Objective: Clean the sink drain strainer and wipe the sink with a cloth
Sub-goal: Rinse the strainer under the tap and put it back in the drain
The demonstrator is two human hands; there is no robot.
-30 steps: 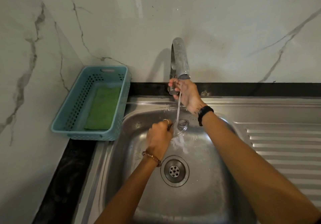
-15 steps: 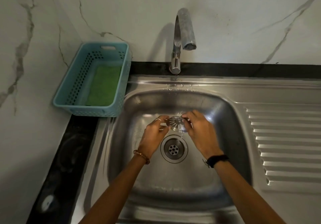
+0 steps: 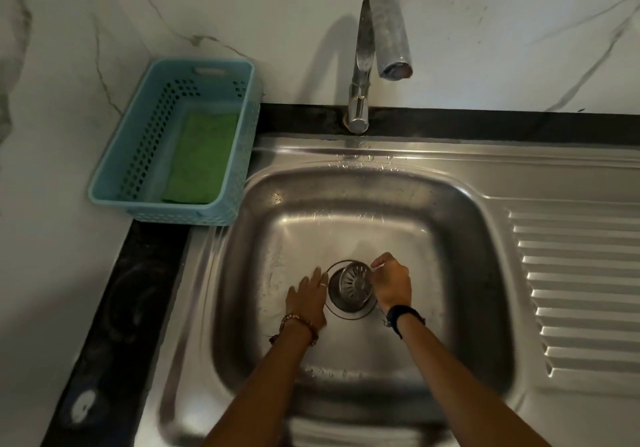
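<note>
The right hand (image 3: pixel 391 283) covers the right edge of the strainer (image 3: pixel 353 282), so where its fingertips meet the rim cannot be made out, though the fingers curl around that edge in a pinching hold; the strainer sits tilted in the drain opening (image 3: pixel 349 299), and whether it is fully seated is hard to tell. Both forearms run off the bottom of the view, and the near wall of the sink (image 3: pixel 277 204) is blurred. Half a second ago both hands held the strainer above the drain, and a second ago it was under running water with the right hand up at the tap; now the left hand (image 3: pixel 306 299) lies flat and open on the sink floor just left of the drain ring (a ring shows on one finger), holding nothing, and no water runs from the tap (image 3: pixel 375 41). Beyond the hands, the tap stands at the back edge with droplets on the ledge below it. Far to the left of the left hand and further back, a blue basket (image 3: pixel 114 183) sits on the dark counter (image 3: pixel 138 301) with a green cloth (image 3: pixel 201 159) lying flat inside. To the right of the right hand spreads the ribbed draining board (image 3: pixel 581 290). Nothing lies between the hands and the drain.
</note>
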